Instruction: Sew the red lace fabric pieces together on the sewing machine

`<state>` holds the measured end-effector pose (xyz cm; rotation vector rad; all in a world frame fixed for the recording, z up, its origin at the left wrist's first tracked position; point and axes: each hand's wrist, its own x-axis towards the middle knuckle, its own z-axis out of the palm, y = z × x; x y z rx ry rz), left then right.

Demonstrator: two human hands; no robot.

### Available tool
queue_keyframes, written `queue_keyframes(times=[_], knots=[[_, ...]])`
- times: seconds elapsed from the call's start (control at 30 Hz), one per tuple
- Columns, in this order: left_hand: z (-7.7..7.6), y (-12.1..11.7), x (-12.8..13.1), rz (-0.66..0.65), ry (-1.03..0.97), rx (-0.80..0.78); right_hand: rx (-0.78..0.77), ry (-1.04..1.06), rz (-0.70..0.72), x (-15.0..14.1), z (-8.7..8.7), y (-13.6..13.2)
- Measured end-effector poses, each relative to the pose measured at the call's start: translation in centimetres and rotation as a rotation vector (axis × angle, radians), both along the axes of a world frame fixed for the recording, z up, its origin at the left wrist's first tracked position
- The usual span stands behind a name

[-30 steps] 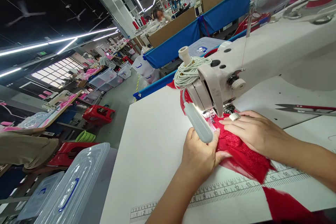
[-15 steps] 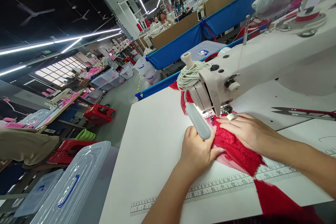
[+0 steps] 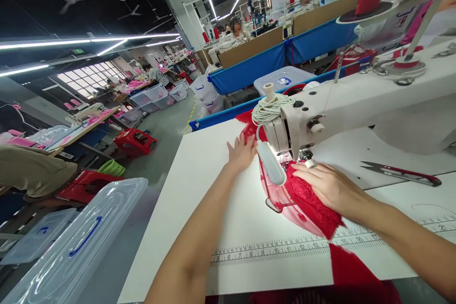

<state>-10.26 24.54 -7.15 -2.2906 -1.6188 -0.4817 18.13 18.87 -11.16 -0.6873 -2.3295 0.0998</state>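
Red lace fabric (image 3: 309,194) lies under the presser foot of a white sewing machine (image 3: 342,99), with sheer pink-red mesh beside it. My right hand (image 3: 329,187) rests on the lace just right of the needle area, its fingers stretched out and lying flat. My left hand (image 3: 242,154) is behind and left of the needle, its fingers spread at the edge of the red fabric behind the machine head. A small grey-white lamp (image 3: 271,164) hides part of the needle area. In front of it, a thin metal loop (image 3: 273,206) lies over the mesh.
Thread snips (image 3: 402,172) with red handles lie on the machine bed at right. A printed ruler (image 3: 270,251) runs along the white table's front, and red cloth (image 3: 351,266) hangs over its edge. Lidded plastic bins (image 3: 96,232) stand at left; other people sit at machines beyond.
My left hand has left the mesh in front of the lamp and moved away from me to behind the needle, its fingers spreading. My right hand stays on the lace. The view has shifted slightly.
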Motion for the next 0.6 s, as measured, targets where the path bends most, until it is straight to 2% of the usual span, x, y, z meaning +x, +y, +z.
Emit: queue_keyframes(times=[0.07, 0.13, 0.23, 0.27, 0.33, 0.43, 0.5, 0.6], knots=[[-0.2, -1.4, 0.5, 0.032, -0.033, 0.024, 0.028, 0.032, 0.004, 0.0, 0.8, -0.3], [-0.3, -4.3, 1.9, -0.027, -0.054, 0.02, 0.061, 0.076, 0.012, -0.1, 1.3, -0.5], [-0.5, -10.1, 4.6, -0.277, -0.023, -0.039, 0.072, 0.104, 0.059, -0.5, 1.3, -0.7], [-0.6, -11.8, 5.4, -0.462, 0.009, -0.05, 0.065, 0.096, 0.082, -0.6, 1.1, -0.7], [-0.6, -14.4, 6.5, -0.53, 0.087, 0.032, 0.032, 0.063, 0.113, -0.8, 0.8, -0.9], [0.0, -15.7, 6.9, -0.596, 0.171, 0.096, -0.03, 0.03, 0.112, -0.5, 0.6, -1.1], [0.8, -15.5, 6.4, -0.638, 0.207, 0.019, -0.064, -0.005, 0.102, -0.1, 0.8, -1.2], [1.6, -14.7, 5.9, -0.598, 0.241, -0.055, -0.082, -0.11, 0.043, 0.5, 1.4, -1.1]])
